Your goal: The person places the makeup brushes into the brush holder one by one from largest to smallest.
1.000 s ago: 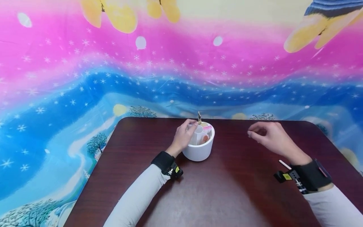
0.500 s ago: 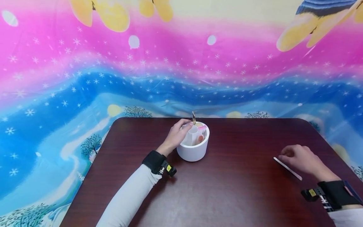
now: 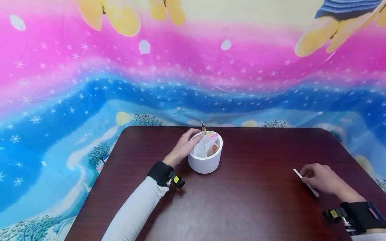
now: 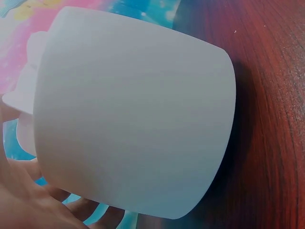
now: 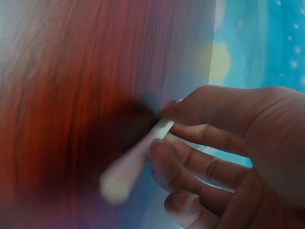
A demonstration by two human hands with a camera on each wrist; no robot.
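A white round organizer (image 3: 205, 164) with inner dividers stands upright on the table. My left hand (image 3: 182, 146) holds its left side, the thumb over the rim area and the other fingers behind it. The left wrist view is mostly filled by the organizer's smooth wall (image 4: 133, 109). To the right, my right hand (image 3: 327, 180) pinches a slim pale stick (image 3: 297, 173) between thumb and fingers, just over or on the tabletop. In the right wrist view, the stick (image 5: 126, 171) looks pinkish white with a cream end, blurred; its exact kind is unclear.
Inside the organizer are a pink item (image 3: 214, 137), an orange-brown tip (image 3: 214, 148) and a patterned golden piece (image 3: 203, 128) sticking up. The dark wooden table (image 3: 253, 201) ends at a back edge before a colourful patterned cloth (image 3: 193, 67).
My right hand has moved right and toward me, down to the stick, and now pinches it. The stick has turned slightly. My left hand stays on the organizer.
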